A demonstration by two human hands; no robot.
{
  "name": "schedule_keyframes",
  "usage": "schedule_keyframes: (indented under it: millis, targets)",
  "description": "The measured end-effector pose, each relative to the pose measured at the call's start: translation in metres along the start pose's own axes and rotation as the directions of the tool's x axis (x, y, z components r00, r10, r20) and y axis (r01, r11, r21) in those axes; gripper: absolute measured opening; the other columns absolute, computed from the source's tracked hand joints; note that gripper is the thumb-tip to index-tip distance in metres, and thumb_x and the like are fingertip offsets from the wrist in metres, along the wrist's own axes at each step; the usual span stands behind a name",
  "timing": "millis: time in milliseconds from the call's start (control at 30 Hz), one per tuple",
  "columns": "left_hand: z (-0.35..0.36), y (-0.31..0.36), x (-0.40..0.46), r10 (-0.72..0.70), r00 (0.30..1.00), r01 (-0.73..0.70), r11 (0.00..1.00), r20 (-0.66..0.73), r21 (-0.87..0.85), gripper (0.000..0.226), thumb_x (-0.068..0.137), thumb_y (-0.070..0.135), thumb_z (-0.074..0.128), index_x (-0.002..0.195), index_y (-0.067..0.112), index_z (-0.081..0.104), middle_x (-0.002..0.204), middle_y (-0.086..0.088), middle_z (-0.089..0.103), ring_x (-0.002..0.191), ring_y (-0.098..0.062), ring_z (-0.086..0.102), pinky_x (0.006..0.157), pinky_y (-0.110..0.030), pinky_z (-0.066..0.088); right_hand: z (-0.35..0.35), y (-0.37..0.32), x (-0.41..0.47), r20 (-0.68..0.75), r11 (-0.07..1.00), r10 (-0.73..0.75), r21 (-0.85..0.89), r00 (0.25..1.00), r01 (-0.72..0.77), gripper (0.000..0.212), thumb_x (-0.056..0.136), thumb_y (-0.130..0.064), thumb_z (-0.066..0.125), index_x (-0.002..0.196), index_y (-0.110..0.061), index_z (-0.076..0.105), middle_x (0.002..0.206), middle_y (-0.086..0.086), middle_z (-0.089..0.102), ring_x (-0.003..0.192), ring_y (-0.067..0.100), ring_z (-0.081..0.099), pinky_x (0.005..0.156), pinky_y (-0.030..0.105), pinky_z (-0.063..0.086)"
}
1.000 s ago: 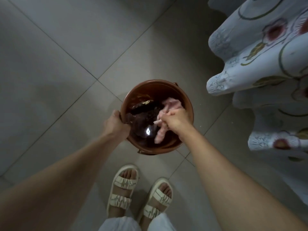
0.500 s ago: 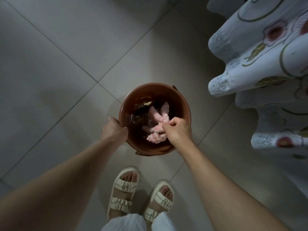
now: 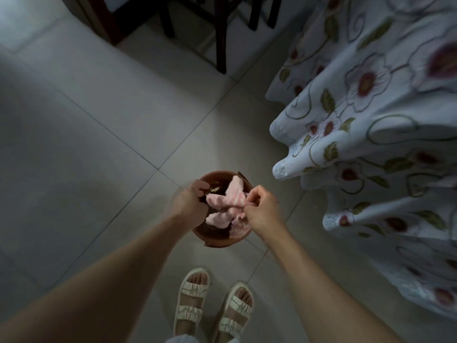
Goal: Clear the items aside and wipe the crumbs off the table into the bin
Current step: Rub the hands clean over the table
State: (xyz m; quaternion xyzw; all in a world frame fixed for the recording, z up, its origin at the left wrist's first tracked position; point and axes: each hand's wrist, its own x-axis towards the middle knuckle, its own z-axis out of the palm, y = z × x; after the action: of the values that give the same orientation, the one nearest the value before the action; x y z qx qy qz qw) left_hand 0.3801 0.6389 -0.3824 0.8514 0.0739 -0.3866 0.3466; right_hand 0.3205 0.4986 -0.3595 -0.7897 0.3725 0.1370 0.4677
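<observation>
Shaking crumbs out, by the look of it: the person is standing over a small brown bin [image 3: 217,240] on the tiled floor, just beside the hanging edge of a flowered tablecloth [image 3: 366,125]. The right hand [image 3: 263,210] is pinching a pink cloth [image 3: 222,204] in its curled fingers, and the cloth is dangling over the bin's open mouth. The left hand [image 3: 189,203] is curled around the bin's near-left rim, holding it in place. So both hands are clamping on something, with the cloth between them.

Handling-wise, I'm guessing that cloth is super light and floppy, like a fluffy microfibre rag. It's drooping in lobes from the pinch point, so it has no stiffness at all. Bunching it at the middle like this seems to be working fine; a corner grip would be letting it flap more for shaking.

The bin is probably light plastic too, easy to tip, which is why bracing the rim makes sense.

Looks: the cloth is pale pink with a fuzzy, faintly striped texture. The bin is round and reddish-brown, with dark rubbish and something yellowish inside.
</observation>
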Motion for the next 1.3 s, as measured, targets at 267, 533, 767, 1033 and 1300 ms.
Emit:
schedule_keyframes:
  millis: [267,533,767,1033,1300]
  targets:
    - [-0.047,0.093,-0.078,-0.005,0.932,0.142,0.925,0.362,-0.353,0.065,0.054,0.002,0.052,0.112,0.029,0.059,0.099,-0.013,0.063,0.088,-0.027,0.057,0.074,-0.033,0.046,-0.063,-0.070,-0.056,0.094,0.940,-0.058,0.339,0.994,0.023,0.043,0.073,0.011,0.044,0.091,-0.027,0.052,0.089,0.010,0.070,0.078,0.024,0.067,0.063,0.031,0.054]
    - [-0.077,0.154,-0.137,0.146,0.950,-0.032,0.926,0.277,-0.377,0.018,0.082,-0.005,0.057,0.084,0.012,0.063,0.078,-0.010,0.066,0.071,-0.023,0.063,0.071,-0.035,0.054,-0.123,-0.123,-0.111,-0.089,0.968,-0.173,0.170,0.981,0.186,0.034,0.076,0.006,0.054,0.098,-0.020,0.053,0.094,-0.003,0.062,0.078,0.004,0.058,0.060,0.003,0.044]
    - [-0.101,0.220,-0.180,0.144,0.972,-0.057,0.911,0.186,-0.409,0.018,0.083,-0.001,0.061,0.100,-0.001,0.060,0.072,-0.016,0.067,0.058,-0.024,0.062,0.070,-0.044,0.058,-0.160,-0.166,-0.146,-0.081,0.989,-0.138,0.033,0.987,0.141,0.049,0.086,-0.017,0.057,0.130,-0.031,0.042,0.127,-0.004,0.046,0.116,0.014,0.049,0.091,0.021,0.043]
    - [-0.113,0.290,-0.217,0.226,0.942,-0.103,0.898,0.247,-0.428,0.037,0.079,-0.005,0.057,0.115,0.000,0.059,0.053,-0.006,0.058,0.037,-0.011,0.052,0.050,-0.023,0.050,-0.221,-0.208,-0.175,-0.275,0.962,-0.173,0.160,0.946,0.223,0.027,0.087,-0.004,0.051,0.106,-0.019,0.063,0.074,-0.019,0.053,0.065,-0.006,0.057,0.048,-0.001,0.037]
    - [-0.107,0.338,-0.244,0.287,0.927,-0.193,0.917,0.241,-0.350,0.026,0.086,0.007,0.060,0.109,0.018,0.056,0.093,-0.005,0.064,0.089,-0.019,0.059,0.075,-0.033,0.045,-0.285,-0.205,-0.184,-0.472,0.998,-0.058,-0.016,0.880,0.057,0.031,0.089,-0.016,0.049,0.119,-0.012,0.053,0.116,0.011,0.057,0.103,0.026,0.056,0.076,0.027,0.044]
